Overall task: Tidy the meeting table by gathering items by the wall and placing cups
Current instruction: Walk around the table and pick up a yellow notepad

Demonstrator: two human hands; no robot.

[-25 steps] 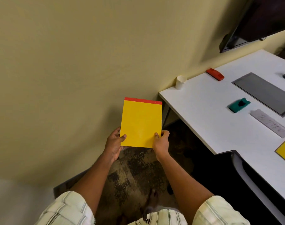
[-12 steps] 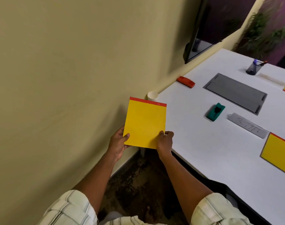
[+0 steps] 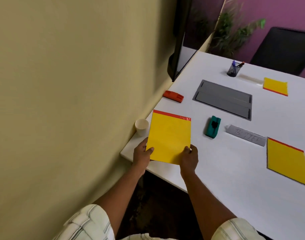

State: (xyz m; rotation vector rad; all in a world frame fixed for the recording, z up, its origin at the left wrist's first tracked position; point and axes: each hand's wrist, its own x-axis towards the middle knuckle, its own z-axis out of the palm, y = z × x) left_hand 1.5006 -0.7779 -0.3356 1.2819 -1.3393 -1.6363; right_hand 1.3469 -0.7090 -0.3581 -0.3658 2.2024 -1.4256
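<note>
I hold the yellow pad (image 3: pixel 169 138) over the corner of the white table (image 3: pixel 217 170). My left hand (image 3: pixel 142 153) and right hand (image 3: pixel 189 157) each pinch a bottom corner. The paper cup (image 3: pixel 141 127) stands just past my left hand, by the wall (image 3: pixel 70 84). The green eraser (image 3: pixel 212 126) lies beyond my right hand.

The room is bright with soft, even light. The white worktop (image 3: pixel 217 161) shines pale, with a small glare streak far from the fingers, near the pen cup (image 3: pixel 232 71). Shadows are faint. It is dark under the worktop. Straight lines bend at the edges, and far things look a bit blurry.
</note>
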